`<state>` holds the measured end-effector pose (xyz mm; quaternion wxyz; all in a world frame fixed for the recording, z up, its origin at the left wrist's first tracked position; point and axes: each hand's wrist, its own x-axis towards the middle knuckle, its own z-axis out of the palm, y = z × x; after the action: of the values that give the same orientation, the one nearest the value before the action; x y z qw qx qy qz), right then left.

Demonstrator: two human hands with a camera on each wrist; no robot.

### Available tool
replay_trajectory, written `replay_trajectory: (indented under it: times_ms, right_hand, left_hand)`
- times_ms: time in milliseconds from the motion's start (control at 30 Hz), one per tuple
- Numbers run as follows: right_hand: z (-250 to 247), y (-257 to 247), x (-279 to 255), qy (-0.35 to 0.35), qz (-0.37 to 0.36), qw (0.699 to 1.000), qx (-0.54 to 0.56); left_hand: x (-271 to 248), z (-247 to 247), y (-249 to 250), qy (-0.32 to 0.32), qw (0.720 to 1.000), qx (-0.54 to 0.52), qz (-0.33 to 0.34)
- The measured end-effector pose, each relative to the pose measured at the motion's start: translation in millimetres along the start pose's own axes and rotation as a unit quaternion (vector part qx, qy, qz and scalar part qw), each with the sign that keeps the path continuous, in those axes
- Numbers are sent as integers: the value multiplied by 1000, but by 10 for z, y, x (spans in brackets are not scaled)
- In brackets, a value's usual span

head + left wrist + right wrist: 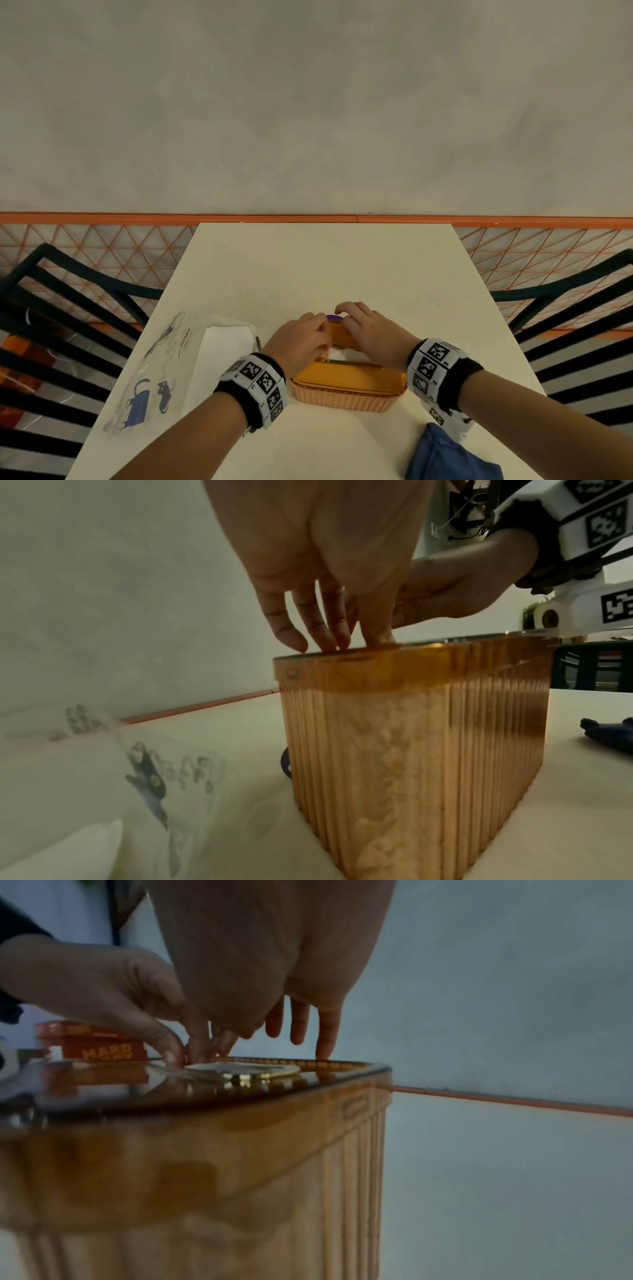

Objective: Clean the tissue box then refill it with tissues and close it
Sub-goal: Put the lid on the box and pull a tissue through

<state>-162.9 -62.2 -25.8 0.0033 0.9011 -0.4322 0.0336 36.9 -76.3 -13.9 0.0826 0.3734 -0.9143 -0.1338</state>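
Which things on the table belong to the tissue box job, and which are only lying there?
Job:
- tissue box, lid on
- tissues at its slot
- left hand, right hand at the slot
- plastic tissue wrapper
- blue cloth

Lying about:
- purple object behind the box
- chairs

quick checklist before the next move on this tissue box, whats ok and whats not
1. Lid seated on the tissue box: ok, it sits flat on the rim in both wrist views.
2. Tissues inside: ok, white shows through the ribbed wall and at the gold-rimmed slot.
3. First tissue drawn up through the slot: not ok, none stands above it.
4. Left hand and right hand placed: ok, fingertips of both are at the slot.
5. Whether either hand pinches a tissue: cannot tell.
6. Blue cloth and plastic wrapper out of the way: ok, each lies apart from the box.
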Motion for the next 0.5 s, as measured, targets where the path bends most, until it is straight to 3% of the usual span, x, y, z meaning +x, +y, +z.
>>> replay_trajectory:
  times_ms: [133,267,500]
  right_hand:
    - [-90,13,-73,-12,58,994,88]
    - [-79,-68,-138,-41,88,992,84]
    - [-64,-224,-139,-14,148,982,114]
  left_hand:
    - [39,45,69,-9,999,29,20]
    - [43,131,112,15,999,30,23]
    - [86,107,136,39,993,-70,-86]
